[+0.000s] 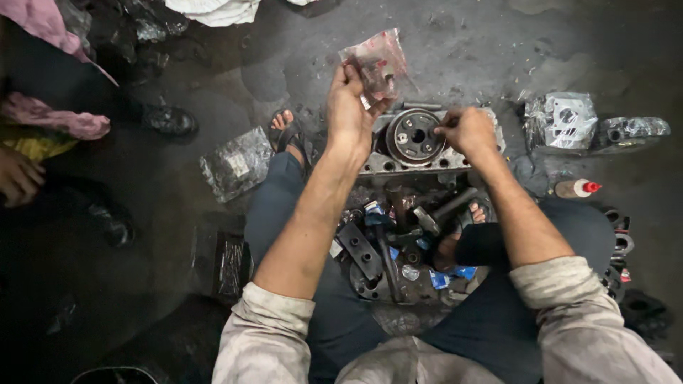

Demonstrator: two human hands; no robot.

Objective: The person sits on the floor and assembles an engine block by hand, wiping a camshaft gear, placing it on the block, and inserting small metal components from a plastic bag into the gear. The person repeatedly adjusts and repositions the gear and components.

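left hand (348,107): pinches a small plastic bag (376,62), above the engine block (420,146)
right hand (466,130): fingertips on the block's round plate (414,135)
glue bottle (578,188): right of block

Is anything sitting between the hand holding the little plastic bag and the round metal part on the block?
Nothing visible does. The left hand holds the small clear plastic bag just left of the round grey metal part; the right hand rests on that part's right edge.

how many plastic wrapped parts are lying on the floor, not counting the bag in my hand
3: one plastic-wrapped part left of the left knee, two at far right. More may be hidden.
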